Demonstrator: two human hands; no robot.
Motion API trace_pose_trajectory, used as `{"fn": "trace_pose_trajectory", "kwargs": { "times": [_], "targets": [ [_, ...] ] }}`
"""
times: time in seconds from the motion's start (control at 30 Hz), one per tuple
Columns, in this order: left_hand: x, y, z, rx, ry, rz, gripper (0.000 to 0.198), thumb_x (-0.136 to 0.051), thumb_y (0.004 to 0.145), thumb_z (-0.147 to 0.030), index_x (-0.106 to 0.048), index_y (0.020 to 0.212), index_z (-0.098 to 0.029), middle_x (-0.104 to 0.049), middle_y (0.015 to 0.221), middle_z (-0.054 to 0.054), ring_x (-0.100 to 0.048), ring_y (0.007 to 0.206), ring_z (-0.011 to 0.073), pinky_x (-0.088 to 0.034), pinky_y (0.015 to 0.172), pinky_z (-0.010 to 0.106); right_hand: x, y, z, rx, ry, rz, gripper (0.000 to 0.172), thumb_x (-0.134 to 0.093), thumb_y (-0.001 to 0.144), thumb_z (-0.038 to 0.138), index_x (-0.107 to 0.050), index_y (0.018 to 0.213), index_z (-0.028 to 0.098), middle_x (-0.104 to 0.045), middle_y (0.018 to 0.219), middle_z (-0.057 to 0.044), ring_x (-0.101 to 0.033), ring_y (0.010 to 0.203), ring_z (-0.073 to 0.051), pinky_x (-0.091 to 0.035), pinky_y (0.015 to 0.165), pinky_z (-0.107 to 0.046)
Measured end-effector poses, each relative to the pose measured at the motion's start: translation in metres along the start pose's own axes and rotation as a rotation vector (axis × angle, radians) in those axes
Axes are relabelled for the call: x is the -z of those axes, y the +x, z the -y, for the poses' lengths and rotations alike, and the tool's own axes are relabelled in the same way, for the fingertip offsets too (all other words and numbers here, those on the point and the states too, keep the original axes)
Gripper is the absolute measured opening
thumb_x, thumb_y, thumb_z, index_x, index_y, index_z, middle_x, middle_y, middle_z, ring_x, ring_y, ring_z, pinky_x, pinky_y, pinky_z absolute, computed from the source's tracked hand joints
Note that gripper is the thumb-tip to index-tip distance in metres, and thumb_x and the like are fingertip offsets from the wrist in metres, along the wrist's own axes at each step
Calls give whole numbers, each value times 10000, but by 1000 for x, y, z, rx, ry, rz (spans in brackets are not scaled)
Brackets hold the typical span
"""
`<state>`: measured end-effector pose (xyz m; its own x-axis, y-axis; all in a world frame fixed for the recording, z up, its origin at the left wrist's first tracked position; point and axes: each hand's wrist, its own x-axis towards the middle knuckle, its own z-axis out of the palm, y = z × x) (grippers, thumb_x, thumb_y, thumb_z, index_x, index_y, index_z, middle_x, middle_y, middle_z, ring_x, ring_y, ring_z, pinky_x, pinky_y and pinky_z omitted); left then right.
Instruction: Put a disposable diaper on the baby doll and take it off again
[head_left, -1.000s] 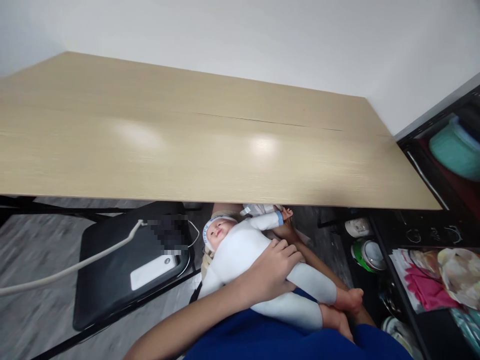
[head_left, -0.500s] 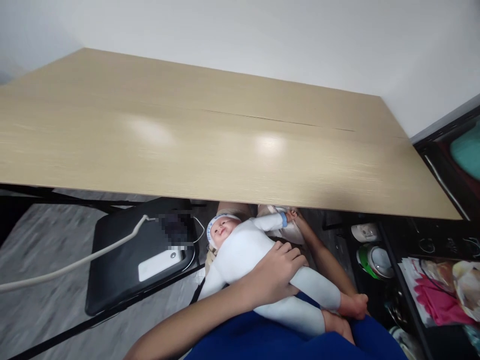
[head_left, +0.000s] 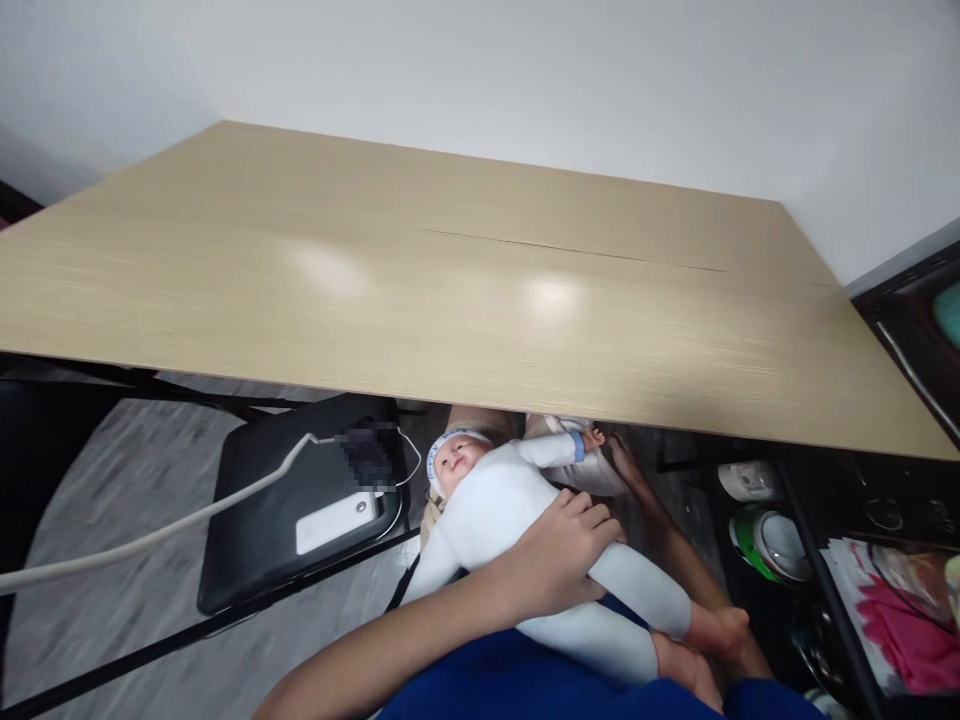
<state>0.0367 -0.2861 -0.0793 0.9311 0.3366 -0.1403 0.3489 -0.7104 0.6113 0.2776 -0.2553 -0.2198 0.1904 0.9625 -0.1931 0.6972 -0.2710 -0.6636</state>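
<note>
1. Left: black seat (head_left: pixel 255 560) bearing a white device (head_left: pixel 335 525); pale cable (head_left: pixel 225 508) runs over it. Possible fault: should the doll (head_left: pixel 491 505) swing left, its near arm might snag the cable.
2. Centre: doll lies face up across the blue-clad lap (head_left: pixel 487 675), head far left, feet near right. Judged risk: slipping off the knees if the hold loosens, since the body lies aslant and only one hand is plainly on it. A straight lift could also knock its head or far arm on the near edge of the counter (head_left: pixel 450 330).
3. Centre, left hand (head_left: pixel 562 555): fingers pressed together and curled over the doll's waist, in contact. Torso extends far-left of this hand, legs near-right; thumb not clearly seen.
4. Right of centre, right hand (head_left: pixel 619 455): just beside the doll's outstretched far arm, below the counter edge. Mostly hidden and blurred; cannot tell whether its fingers are spread or pinching.
5. Right: black shelf (head_left: pixel 834 600) with pink cloth (head_left: pixel 911 640), well apart from the doll.
</note>
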Motion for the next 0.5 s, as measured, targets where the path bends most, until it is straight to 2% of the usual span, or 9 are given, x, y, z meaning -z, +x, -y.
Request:
{"fn": "trace_pose_trajectory", "kwargs": {
  "times": [0.1, 0.17, 0.23, 0.3, 0.37, 0.4, 0.5],
  "targets": [
    [-3, 1, 1, -15, -11, -10, 388, -784, 942, -331, -645, 1285, -215, -713, 1262, 76, -634, 1134, 304, -457, 941, 435, 20, -24, -18, 15, 12, -132, 337, -564, 1144, 411, -702, 1381, 215, -713, 1413, -149, -686, 1313, -303, -545, 1187, -527],
    [-6, 1, 2, -36, -14, -16, 379, -785, 959, -361, -651, 1282, -213, -727, 1264, 81, -638, 1133, 307, -451, 936, 433, 36, -43, -17, 164, 11, -137, 380, -514, 1138, 403, -694, 1417, 218, -727, 1420, -165, -660, 1369, -329, -467, 1265, -552],
    [-9, 3, 4, -71, -28, -32, 371, -762, 1000, -403, -656, 1300, -213, -745, 1276, 85, -642, 1152, 310, -444, 958, 434, 46, -54, -3, 396, -23, -51, 430, -532, 1124, 398, -654, 1501, 231, -710, 1483, -155, -634, 1414, -338, -450, 1275, -565],
    [-11, 5, 4, -111, -57, -45, 369, -734, 1038, -440, -663, 1325, -219, -761, 1288, 83, -645, 1184, 310, -436, 1021, 439, 43, -50, 21, 528, -84, 91, 498, -564, 1115, 386, -589, 1593, 245, -652, 1585, -137, -577, 1486, -326, -448, 1278, -534],
    [-11, 7, 4, -132, -88, -45, 387, -722, 1055, -468, -672, 1356, -231, -768, 1302, 82, -646, 1212, 309, -427, 1084, 446, 31, -34, 48, 546, -156, 231, 592, -627, 1086, 388, -536, 1654, 248, -591, 1660, -135, -521, 1544, -336, -423, 1297, -528],
    [-10, 7, 3, -131, -100, -43, 395, -725, 1055, -476, -678, 1364, -234, -768, 1301, 84, -648, 1214, 308, -431, 1095, 449, 22, -22, 60, 535, -193, 283, 598, -660, 1065, 370, -558, 1637, 228, -600, 1649, -151, -530, 1532, -351, -415, 1296, -536],
    [-7, -6, 5, -107, -160, -102, 449, -734, 1056, -493, -665, 1427, -251, -748, 1344, 92, -654, 1231, 304, -467, 1096, 455, 2, 7, 85, 501, -260, 454, 498, -770, 951, 246, -709, 1441, 182, -737, 1450, -162, -670, 1337, -361, -488, 1202, -495]
  ]
}}
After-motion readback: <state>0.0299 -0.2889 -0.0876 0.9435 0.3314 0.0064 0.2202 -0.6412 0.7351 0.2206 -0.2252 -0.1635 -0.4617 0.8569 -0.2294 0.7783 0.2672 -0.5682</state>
